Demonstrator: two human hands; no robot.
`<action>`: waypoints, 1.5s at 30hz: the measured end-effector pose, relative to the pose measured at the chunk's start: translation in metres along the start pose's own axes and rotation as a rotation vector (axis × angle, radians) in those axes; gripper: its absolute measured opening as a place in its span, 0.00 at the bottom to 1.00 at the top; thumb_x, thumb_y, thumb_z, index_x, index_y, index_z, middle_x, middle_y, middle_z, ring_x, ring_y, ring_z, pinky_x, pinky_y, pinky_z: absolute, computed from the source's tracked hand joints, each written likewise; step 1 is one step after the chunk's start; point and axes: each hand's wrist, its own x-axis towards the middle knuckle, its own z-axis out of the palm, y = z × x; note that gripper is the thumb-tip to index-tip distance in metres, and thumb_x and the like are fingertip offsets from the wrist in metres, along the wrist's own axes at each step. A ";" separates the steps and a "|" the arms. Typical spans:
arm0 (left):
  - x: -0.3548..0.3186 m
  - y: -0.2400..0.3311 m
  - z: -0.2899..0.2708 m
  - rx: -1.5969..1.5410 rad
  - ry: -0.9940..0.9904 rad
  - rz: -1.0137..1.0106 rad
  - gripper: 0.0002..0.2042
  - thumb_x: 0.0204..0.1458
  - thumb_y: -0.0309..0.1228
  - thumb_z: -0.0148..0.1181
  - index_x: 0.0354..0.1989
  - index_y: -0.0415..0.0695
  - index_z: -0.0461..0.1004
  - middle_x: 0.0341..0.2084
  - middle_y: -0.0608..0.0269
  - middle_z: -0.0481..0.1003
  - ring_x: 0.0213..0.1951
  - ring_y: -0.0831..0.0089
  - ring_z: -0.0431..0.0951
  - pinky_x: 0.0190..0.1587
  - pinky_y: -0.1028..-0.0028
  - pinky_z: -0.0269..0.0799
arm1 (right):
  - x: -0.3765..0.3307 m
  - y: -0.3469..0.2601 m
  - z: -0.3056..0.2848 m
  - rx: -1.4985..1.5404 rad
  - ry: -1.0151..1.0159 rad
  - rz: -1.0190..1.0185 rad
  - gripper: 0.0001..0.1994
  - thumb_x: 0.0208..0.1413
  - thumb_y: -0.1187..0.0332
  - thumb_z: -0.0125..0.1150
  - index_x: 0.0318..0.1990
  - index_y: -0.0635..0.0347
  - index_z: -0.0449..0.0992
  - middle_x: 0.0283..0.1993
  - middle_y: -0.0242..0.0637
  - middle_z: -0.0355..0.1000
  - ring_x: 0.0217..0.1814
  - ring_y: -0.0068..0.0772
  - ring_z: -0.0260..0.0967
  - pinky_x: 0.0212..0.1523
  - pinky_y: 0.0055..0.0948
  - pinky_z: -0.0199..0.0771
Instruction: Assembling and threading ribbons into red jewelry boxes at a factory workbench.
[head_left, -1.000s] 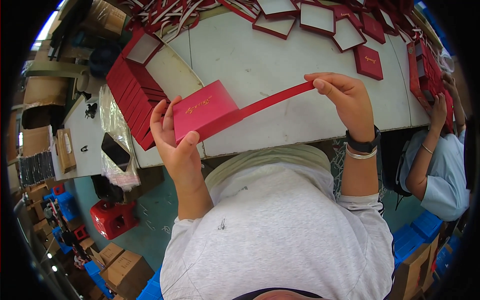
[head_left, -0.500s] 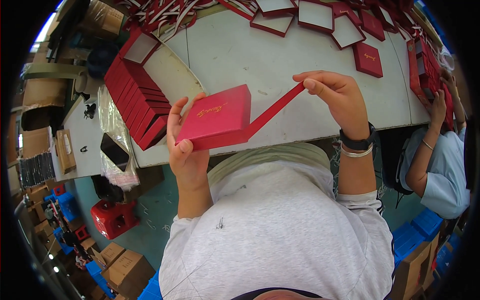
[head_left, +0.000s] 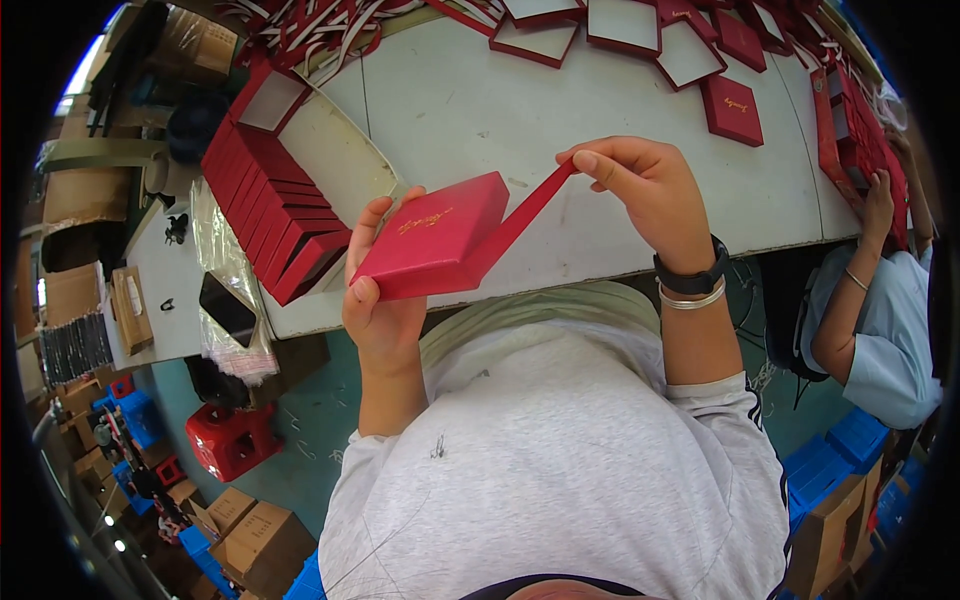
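Note:
A flat square red gift box (head_left: 430,240) with gold lettering on its lid rests tilted in my left hand (head_left: 385,310). The thumb grips its near left corner and the fingers curl behind the far left side. A red ribbon (head_left: 525,222) runs from the box's right side up to my right hand (head_left: 640,195). Thumb and forefinger there pinch the ribbon's free end. How the ribbon meets the box underneath is hidden. Both hands are held above the near edge of the white table (head_left: 480,120).
A row of red boxes (head_left: 270,200) stands in a pale tray (head_left: 340,145) at left. Red box parts (head_left: 625,25) and a ribbon heap (head_left: 320,35) lie along the far side. A phone (head_left: 228,308) sits on plastic bags. At right a co-worker's hand (head_left: 878,205) touches red boxes.
My right hand has moved left, closer to the box, with the ribbon still pinched. The ribbon span between hand and box looks shorter. The box has shifted only slightly.

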 end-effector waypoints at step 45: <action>0.011 -0.011 0.010 0.265 0.220 0.193 0.30 0.44 0.37 0.62 0.51 0.36 0.53 0.52 0.37 0.61 0.55 0.58 0.65 0.60 0.64 0.57 | 0.018 0.005 -0.030 -0.257 0.287 -0.218 0.10 0.49 0.65 0.64 0.33 0.63 0.78 0.28 0.30 0.73 0.26 0.17 0.62 0.24 0.16 0.59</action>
